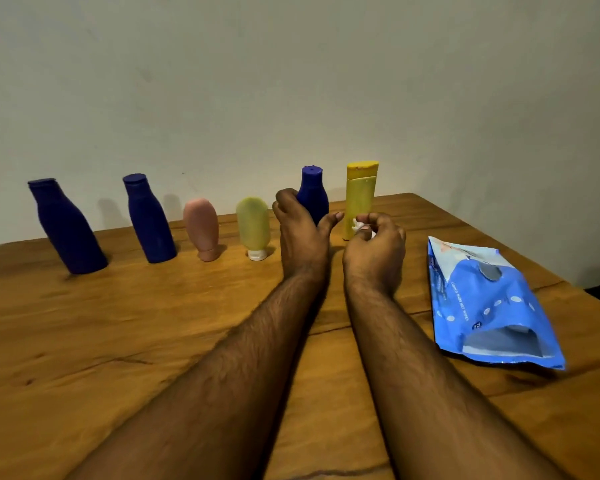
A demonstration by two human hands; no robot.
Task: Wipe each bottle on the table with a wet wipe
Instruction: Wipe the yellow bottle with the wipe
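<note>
Several bottles stand in a row at the back of the wooden table (153,323). From the left: two tall dark blue bottles (66,226) (148,218), a pink tube (201,227) on its cap, a pale green tube (253,226) on its white cap, a small dark blue bottle (314,194) and a yellow bottle (359,199). My left hand (302,230) grips the small dark blue bottle from its left side. My right hand (376,244) holds a crumpled white wet wipe (359,226) just in front of the yellow bottle.
A blue pack of wet wipes (489,306) lies open on the table to the right of my right arm. A pale wall rises directly behind the bottle row. The table's right edge runs past the pack.
</note>
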